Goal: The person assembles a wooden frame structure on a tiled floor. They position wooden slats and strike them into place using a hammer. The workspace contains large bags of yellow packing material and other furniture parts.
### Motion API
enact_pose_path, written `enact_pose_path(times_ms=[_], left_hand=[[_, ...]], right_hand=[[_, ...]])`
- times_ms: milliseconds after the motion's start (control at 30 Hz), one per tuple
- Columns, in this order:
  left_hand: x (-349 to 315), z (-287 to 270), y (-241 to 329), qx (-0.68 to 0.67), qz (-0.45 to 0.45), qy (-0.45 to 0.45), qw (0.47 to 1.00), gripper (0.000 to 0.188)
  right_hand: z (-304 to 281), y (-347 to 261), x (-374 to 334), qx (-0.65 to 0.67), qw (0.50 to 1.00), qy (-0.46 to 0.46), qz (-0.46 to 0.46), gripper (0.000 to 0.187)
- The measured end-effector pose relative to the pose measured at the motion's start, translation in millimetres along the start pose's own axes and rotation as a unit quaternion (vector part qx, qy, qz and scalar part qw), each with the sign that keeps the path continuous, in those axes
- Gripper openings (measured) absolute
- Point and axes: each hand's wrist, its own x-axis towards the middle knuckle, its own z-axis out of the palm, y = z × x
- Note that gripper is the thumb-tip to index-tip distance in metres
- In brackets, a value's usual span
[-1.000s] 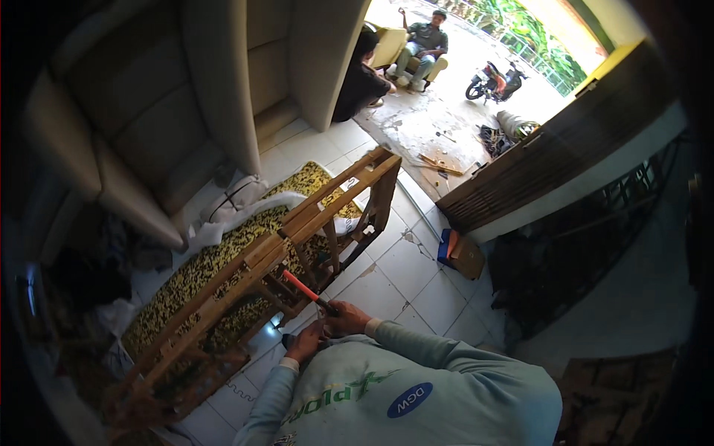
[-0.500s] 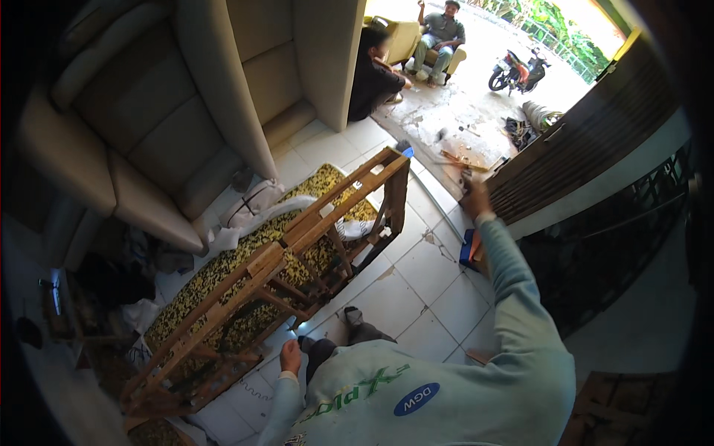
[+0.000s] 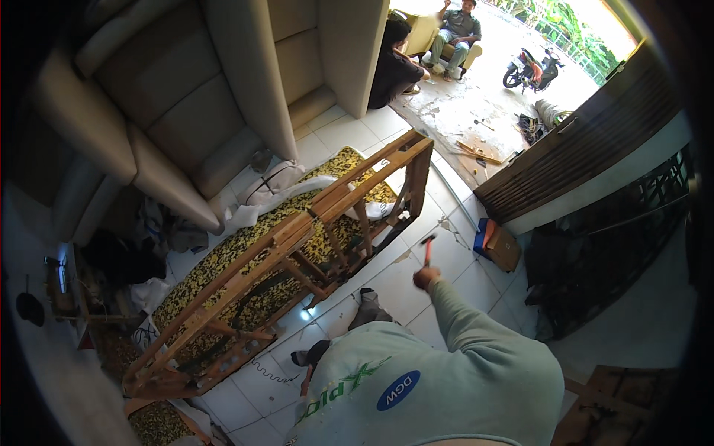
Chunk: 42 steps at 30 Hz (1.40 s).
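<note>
A small hammer [image 3: 428,253] with a red handle and dark head stands up from my right hand [image 3: 426,279], whose fingers are wrapped round the grip. The hand is over the white floor tiles, apart from the wooden frame. This long frame [image 3: 312,215], like a bare sofa frame, lies at a slant to the left and ahead of me, its rails and braces exposed. Yellow-and-black speckled foam [image 3: 223,286] shows under and behind it. Of my left hand [image 3: 306,380] only a sliver of skin shows beside the shirt; its fingers are hidden.
Tall beige sofa pieces [image 3: 245,74] stand at the left. An orange-brown box [image 3: 500,249] with blue sits by the doorway. A wire spring [image 3: 271,372] lies on the tiles. Outside are two people, one seated on a yellowish armchair [image 3: 465,63], and a motorbike [image 3: 532,70].
My right hand has come down and inward from the far right, bringing the hammer nearer my body. My left hand has drawn back almost out of sight. The view has shifted slightly.
</note>
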Motion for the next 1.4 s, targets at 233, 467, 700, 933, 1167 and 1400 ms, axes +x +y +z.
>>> enact_pose_path(times_ms=[233,467,700,933,1167,1400], left_hand=[[-48.1,-178.1,-69.4,-0.067,-0.031,0.070,0.995,0.049],[-66.9,-307.4,-133.5,-0.183,-0.135,0.231,0.946,0.043],[-34.1,-255.2,-155.1,-0.066,-0.083,0.149,0.983,0.060],[-61.2,-182.9,-112.7,-0.214,-0.059,0.357,0.907,0.061],[-52.1,-226.7,-160.8,-0.369,-0.151,0.331,0.855,0.055],[-29.9,-315.5,-193.7,-0.232,-0.097,0.283,0.925,0.066]], right_hand=[[-22.1,-244.7,-91.9,0.543,0.831,0.106,0.056,0.027],[-141.8,-298.5,-128.2,0.283,0.920,0.206,-0.174,0.022],[-181.7,-360.6,-107.1,0.263,0.918,0.148,-0.259,0.025],[-259.0,-431.0,-74.2,0.207,0.857,0.137,-0.451,0.027],[-376.0,-510.9,-87.0,0.147,0.847,0.180,-0.479,0.027],[-388.1,-598.3,-110.2,0.269,0.866,0.131,-0.401,0.025]])
